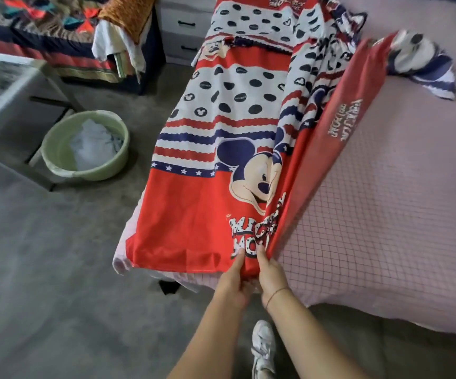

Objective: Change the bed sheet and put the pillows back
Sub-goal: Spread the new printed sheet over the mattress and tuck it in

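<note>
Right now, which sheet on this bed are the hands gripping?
The red cartoon-mouse sheet: left hand and right hand pinch its near edge. The pink checked sheet lies flat beneath.

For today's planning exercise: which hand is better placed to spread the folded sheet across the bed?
Probably the right hand: it grips the sheet at the fold, beside the uncovered mattress.
</note>
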Demonstrator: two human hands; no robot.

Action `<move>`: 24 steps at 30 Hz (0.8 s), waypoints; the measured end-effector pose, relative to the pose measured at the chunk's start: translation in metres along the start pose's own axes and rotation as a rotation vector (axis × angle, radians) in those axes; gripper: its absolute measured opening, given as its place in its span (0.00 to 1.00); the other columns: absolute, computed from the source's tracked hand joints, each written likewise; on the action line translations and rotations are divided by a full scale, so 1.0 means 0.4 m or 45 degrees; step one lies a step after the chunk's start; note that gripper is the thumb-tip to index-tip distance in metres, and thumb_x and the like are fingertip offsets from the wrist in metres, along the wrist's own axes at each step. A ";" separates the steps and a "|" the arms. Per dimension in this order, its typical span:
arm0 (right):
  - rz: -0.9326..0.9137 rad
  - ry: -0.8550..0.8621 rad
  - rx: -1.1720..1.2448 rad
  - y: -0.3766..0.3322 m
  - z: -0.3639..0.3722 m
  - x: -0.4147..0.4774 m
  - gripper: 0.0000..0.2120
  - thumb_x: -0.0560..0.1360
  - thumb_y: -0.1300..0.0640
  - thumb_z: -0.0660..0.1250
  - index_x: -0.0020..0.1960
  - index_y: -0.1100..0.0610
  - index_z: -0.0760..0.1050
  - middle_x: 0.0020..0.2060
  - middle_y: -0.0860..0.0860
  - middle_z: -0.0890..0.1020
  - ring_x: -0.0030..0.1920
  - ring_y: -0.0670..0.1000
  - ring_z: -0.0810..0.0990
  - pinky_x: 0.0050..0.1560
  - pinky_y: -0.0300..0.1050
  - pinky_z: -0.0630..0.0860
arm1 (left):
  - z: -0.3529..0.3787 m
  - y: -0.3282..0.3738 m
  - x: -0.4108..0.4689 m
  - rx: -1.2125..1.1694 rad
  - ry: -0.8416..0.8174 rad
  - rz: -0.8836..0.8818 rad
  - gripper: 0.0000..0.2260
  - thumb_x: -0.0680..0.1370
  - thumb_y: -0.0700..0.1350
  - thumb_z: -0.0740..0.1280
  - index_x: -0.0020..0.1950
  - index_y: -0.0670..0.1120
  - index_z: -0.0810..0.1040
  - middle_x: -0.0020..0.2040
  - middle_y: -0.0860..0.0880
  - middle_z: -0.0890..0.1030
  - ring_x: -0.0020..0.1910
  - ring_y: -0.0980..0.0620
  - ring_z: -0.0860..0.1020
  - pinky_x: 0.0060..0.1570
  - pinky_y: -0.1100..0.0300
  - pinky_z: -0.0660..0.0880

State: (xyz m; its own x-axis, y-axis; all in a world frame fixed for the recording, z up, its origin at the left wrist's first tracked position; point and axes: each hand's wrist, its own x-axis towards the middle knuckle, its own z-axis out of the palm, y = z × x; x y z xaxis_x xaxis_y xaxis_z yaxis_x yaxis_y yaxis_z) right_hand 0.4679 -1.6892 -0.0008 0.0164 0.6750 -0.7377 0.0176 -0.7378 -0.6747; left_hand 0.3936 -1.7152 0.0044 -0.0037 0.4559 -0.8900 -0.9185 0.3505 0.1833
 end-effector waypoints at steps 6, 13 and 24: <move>0.073 -0.088 0.089 -0.078 -0.075 0.111 0.12 0.76 0.49 0.69 0.52 0.57 0.79 0.49 0.58 0.84 0.51 0.59 0.83 0.58 0.62 0.77 | 0.014 0.019 -0.007 0.062 0.068 0.207 0.13 0.78 0.41 0.67 0.60 0.35 0.76 0.39 0.42 0.85 0.32 0.49 0.84 0.28 0.61 0.79; 0.119 0.000 0.111 -0.214 -0.072 0.266 0.17 0.75 0.58 0.70 0.62 0.62 0.75 0.42 0.56 0.83 0.39 0.53 0.81 0.40 0.48 0.80 | -0.006 0.034 -0.008 0.077 0.033 0.304 0.12 0.78 0.42 0.67 0.60 0.40 0.77 0.45 0.45 0.86 0.38 0.51 0.85 0.34 0.58 0.81; -0.066 0.334 0.108 -0.418 -0.173 0.385 0.23 0.77 0.49 0.67 0.67 0.60 0.71 0.61 0.56 0.78 0.52 0.56 0.79 0.47 0.54 0.79 | -0.010 0.092 -0.014 0.062 0.008 0.374 0.05 0.79 0.39 0.66 0.53 0.40 0.79 0.39 0.47 0.85 0.34 0.53 0.84 0.32 0.62 0.79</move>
State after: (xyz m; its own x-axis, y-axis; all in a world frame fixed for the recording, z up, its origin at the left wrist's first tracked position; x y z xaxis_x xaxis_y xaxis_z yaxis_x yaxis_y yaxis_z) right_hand 0.5367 -1.4618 0.0000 0.2758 0.6812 -0.6782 -0.0586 -0.6923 -0.7192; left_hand 0.3583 -1.7082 0.0144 -0.2687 0.5388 -0.7984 -0.8577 0.2434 0.4529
